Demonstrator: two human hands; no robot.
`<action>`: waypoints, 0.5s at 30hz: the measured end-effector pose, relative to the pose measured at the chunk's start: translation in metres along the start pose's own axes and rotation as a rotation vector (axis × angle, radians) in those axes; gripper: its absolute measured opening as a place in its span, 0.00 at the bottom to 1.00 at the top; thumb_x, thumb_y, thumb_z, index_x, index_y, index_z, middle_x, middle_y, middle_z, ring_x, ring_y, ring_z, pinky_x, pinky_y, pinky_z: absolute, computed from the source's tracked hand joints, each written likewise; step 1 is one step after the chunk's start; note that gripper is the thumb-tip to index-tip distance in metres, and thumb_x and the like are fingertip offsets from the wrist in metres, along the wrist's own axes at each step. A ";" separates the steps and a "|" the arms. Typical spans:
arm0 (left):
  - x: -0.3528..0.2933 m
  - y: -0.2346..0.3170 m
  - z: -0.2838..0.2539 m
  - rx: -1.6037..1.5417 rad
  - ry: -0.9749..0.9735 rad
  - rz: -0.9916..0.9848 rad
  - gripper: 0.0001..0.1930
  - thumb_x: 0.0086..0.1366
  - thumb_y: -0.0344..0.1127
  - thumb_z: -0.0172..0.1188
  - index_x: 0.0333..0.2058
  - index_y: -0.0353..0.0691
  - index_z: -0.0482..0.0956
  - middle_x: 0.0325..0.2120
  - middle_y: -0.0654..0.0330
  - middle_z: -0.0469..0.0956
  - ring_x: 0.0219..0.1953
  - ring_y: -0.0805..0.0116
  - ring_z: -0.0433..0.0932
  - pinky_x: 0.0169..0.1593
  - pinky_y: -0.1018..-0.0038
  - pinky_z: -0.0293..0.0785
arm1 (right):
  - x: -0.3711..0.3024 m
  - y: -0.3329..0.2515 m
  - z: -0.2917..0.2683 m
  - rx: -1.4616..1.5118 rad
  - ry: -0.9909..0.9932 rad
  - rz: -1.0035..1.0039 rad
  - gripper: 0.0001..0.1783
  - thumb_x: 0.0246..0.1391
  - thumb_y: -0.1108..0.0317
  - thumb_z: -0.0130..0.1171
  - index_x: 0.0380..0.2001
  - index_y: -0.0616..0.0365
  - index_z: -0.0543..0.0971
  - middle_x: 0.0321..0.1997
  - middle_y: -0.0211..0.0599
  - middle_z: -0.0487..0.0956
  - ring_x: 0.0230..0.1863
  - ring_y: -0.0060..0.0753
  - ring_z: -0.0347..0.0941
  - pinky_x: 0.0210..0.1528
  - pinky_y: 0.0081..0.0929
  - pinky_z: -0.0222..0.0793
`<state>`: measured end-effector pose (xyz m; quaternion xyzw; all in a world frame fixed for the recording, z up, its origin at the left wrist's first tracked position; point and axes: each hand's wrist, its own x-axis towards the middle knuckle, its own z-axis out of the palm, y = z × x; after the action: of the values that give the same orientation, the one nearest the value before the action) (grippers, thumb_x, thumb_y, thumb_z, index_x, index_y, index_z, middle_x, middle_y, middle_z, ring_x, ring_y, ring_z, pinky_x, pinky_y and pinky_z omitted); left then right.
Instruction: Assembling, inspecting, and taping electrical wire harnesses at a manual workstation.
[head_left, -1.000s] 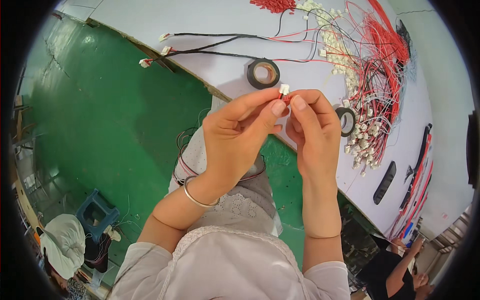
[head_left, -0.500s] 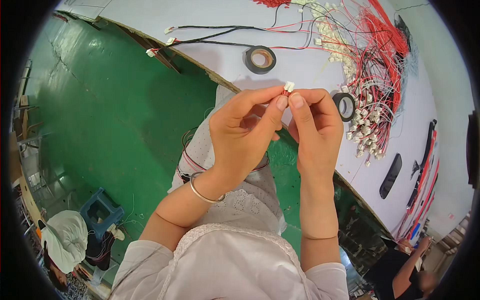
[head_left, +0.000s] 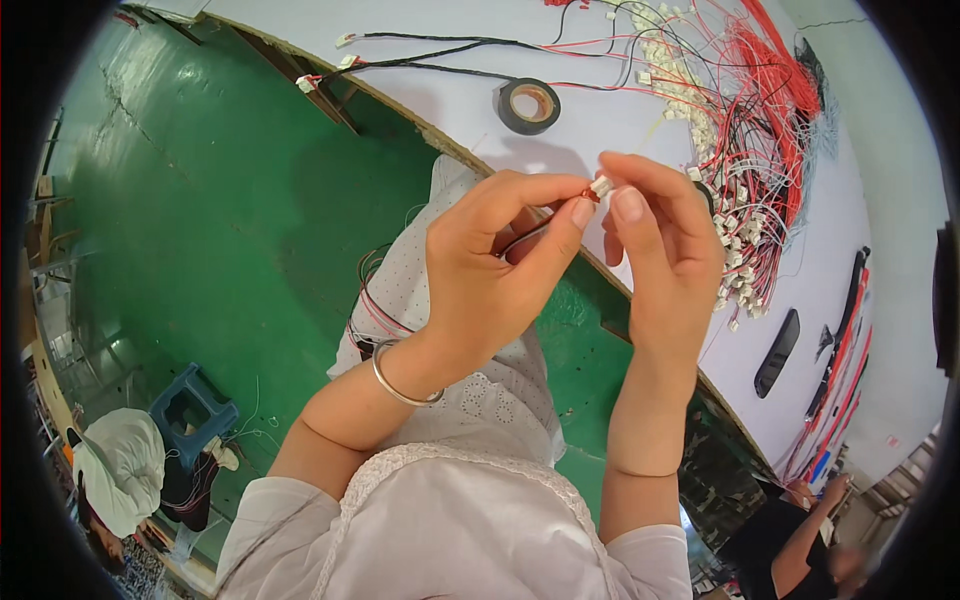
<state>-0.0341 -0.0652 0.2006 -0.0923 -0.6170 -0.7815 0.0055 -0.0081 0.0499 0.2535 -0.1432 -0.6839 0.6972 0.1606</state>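
My left hand (head_left: pixel 500 265) pinches short red wires between thumb and forefinger, right behind a small white plug connector (head_left: pixel 601 186). A dark cable runs back from there across the palm. My right hand (head_left: pixel 665 245) is close on the connector's right side, thumb and forefinger parted and holding nothing that I can see. Past the hands, a roll of black tape (head_left: pixel 528 106) lies on the white table (head_left: pixel 450 105). A second black tape roll (head_left: pixel 704 196) is mostly hidden behind my right hand.
Black-wrapped cables (head_left: pixel 430 62) with white plugs lie along the far table edge. A heap of wired connectors (head_left: pixel 745 230) and red wires (head_left: pixel 780 80) covers the right side, near a black elongated object (head_left: pixel 777 353). Other people sit at both lower corners, one near a blue stool (head_left: pixel 192 415).
My right thumb and forefinger have come off the connector and moved right, spreading apart. My left hand keeps its pinch, the connector now tilted rightward.
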 end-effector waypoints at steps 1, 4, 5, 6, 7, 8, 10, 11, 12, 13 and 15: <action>0.000 0.001 0.001 0.018 -0.007 0.013 0.07 0.58 0.24 0.65 0.36 0.39 0.82 0.25 0.68 0.77 0.17 0.87 0.60 0.19 0.86 0.54 | 0.003 -0.001 -0.005 -0.020 -0.076 0.037 0.10 0.56 0.71 0.63 0.41 0.63 0.79 0.33 0.26 0.78 0.31 0.13 0.65 0.38 0.13 0.66; 0.000 0.007 -0.003 0.096 -0.033 -0.039 0.06 0.56 0.25 0.66 0.34 0.41 0.82 0.24 0.69 0.77 0.16 0.86 0.60 0.19 0.85 0.55 | 0.013 -0.007 -0.013 -0.093 -0.189 0.097 0.10 0.56 0.71 0.63 0.40 0.63 0.80 0.32 0.26 0.78 0.30 0.13 0.67 0.35 0.12 0.66; 0.000 0.008 -0.005 0.094 -0.029 -0.047 0.06 0.56 0.25 0.66 0.34 0.41 0.82 0.24 0.69 0.77 0.16 0.86 0.60 0.19 0.85 0.55 | 0.015 -0.009 -0.015 -0.140 -0.227 0.114 0.09 0.56 0.70 0.63 0.38 0.64 0.80 0.31 0.26 0.79 0.30 0.12 0.68 0.33 0.12 0.66; 0.001 0.009 -0.008 0.144 -0.076 -0.040 0.06 0.58 0.24 0.64 0.36 0.38 0.81 0.25 0.69 0.78 0.18 0.88 0.63 0.21 0.87 0.57 | 0.018 -0.009 -0.018 -0.144 -0.229 0.122 0.09 0.56 0.70 0.63 0.38 0.64 0.80 0.31 0.26 0.79 0.30 0.12 0.68 0.33 0.12 0.66; 0.002 0.010 -0.009 0.191 -0.124 -0.031 0.06 0.61 0.23 0.63 0.37 0.35 0.81 0.26 0.69 0.78 0.21 0.89 0.67 0.23 0.89 0.60 | 0.020 -0.011 -0.021 -0.183 -0.251 0.173 0.09 0.56 0.69 0.63 0.37 0.63 0.81 0.31 0.26 0.79 0.31 0.13 0.69 0.31 0.12 0.65; 0.003 0.010 -0.008 0.188 -0.121 -0.036 0.06 0.61 0.23 0.63 0.37 0.35 0.81 0.26 0.69 0.78 0.21 0.89 0.67 0.23 0.89 0.60 | 0.023 -0.012 -0.023 -0.221 -0.272 0.224 0.09 0.57 0.67 0.63 0.36 0.63 0.81 0.31 0.26 0.79 0.32 0.13 0.71 0.29 0.12 0.65; 0.004 0.008 -0.008 0.152 -0.110 -0.060 0.06 0.60 0.23 0.63 0.36 0.36 0.81 0.27 0.68 0.79 0.22 0.87 0.69 0.23 0.88 0.65 | 0.026 -0.008 -0.026 -0.181 -0.301 0.259 0.10 0.57 0.66 0.62 0.36 0.63 0.81 0.31 0.27 0.79 0.32 0.13 0.71 0.28 0.13 0.65; 0.005 0.008 -0.008 0.151 -0.108 -0.064 0.06 0.60 0.23 0.63 0.36 0.36 0.81 0.27 0.68 0.79 0.22 0.87 0.69 0.23 0.88 0.65 | 0.027 -0.006 -0.027 -0.136 -0.327 0.290 0.10 0.58 0.66 0.62 0.36 0.62 0.81 0.31 0.27 0.79 0.31 0.14 0.71 0.27 0.14 0.65; 0.005 0.008 -0.008 0.155 -0.102 -0.067 0.06 0.59 0.23 0.64 0.36 0.36 0.81 0.27 0.68 0.79 0.22 0.86 0.70 0.24 0.88 0.67 | 0.027 -0.005 -0.025 -0.138 -0.328 0.294 0.10 0.58 0.66 0.62 0.36 0.62 0.81 0.31 0.27 0.79 0.31 0.14 0.71 0.27 0.14 0.65; 0.006 0.008 -0.008 0.159 -0.096 -0.070 0.06 0.59 0.23 0.64 0.35 0.36 0.81 0.28 0.67 0.80 0.23 0.85 0.71 0.25 0.88 0.68 | 0.026 -0.004 -0.022 -0.120 -0.304 0.285 0.10 0.58 0.66 0.61 0.37 0.62 0.81 0.31 0.27 0.79 0.30 0.14 0.71 0.27 0.14 0.65; 0.007 0.006 -0.009 0.157 -0.099 -0.051 0.06 0.58 0.24 0.64 0.35 0.37 0.81 0.28 0.67 0.80 0.23 0.85 0.71 0.25 0.88 0.69 | 0.025 -0.002 -0.022 -0.105 -0.281 0.280 0.10 0.58 0.66 0.61 0.37 0.62 0.81 0.31 0.28 0.79 0.30 0.14 0.70 0.27 0.15 0.65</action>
<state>-0.0418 -0.0747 0.2054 -0.1145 -0.6781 -0.7250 -0.0378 -0.0219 0.0804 0.2553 -0.1465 -0.7082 0.6893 -0.0425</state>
